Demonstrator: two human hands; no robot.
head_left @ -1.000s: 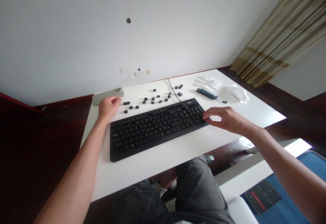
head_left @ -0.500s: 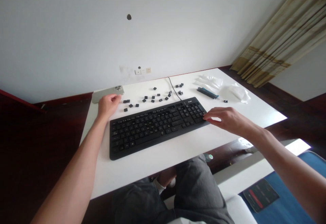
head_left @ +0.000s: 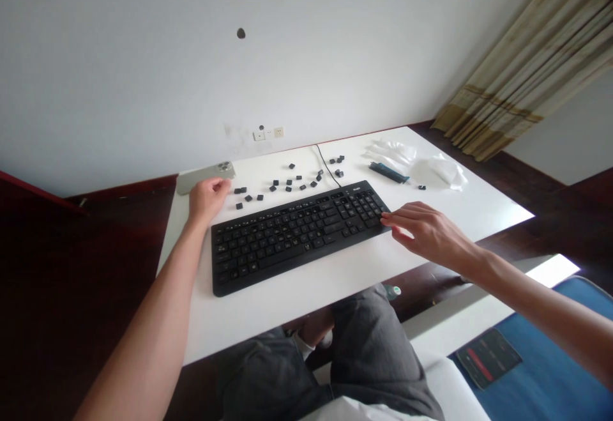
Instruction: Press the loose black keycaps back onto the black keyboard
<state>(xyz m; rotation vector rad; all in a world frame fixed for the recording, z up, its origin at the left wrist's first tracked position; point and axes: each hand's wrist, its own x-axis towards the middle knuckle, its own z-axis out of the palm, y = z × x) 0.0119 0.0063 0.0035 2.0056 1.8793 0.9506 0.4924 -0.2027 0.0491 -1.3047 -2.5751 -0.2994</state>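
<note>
A black keyboard [head_left: 287, 256] lies at a slant on the white table [head_left: 278, 296], with gaps where some keycaps are off. My right hand [head_left: 416, 226] is at its right end, fingertips touching the number-pad keys and thumb held apart below them. Curled closed, my left hand [head_left: 207, 199] rests above the keyboard's left end, beside a phone [head_left: 196, 178] lying camera side up. Whether anything is inside those fingers is hidden. Several loose black keycaps [head_left: 288, 182] are scattered behind the keyboard.
Crumpled clear plastic [head_left: 438, 172] and a dark blue packet [head_left: 389, 172] lie at the back right, with a small black piece [head_left: 422, 187] nearby. The keyboard cable [head_left: 327, 165] runs toward the wall. A blue seat [head_left: 550, 357] with a dark device [head_left: 487, 357] is at lower right.
My right thumb has dropped away from the fingertips, which remain at the keyboard's right end. The left hand stays curled beside the phone. The view has shifted slightly.
</note>
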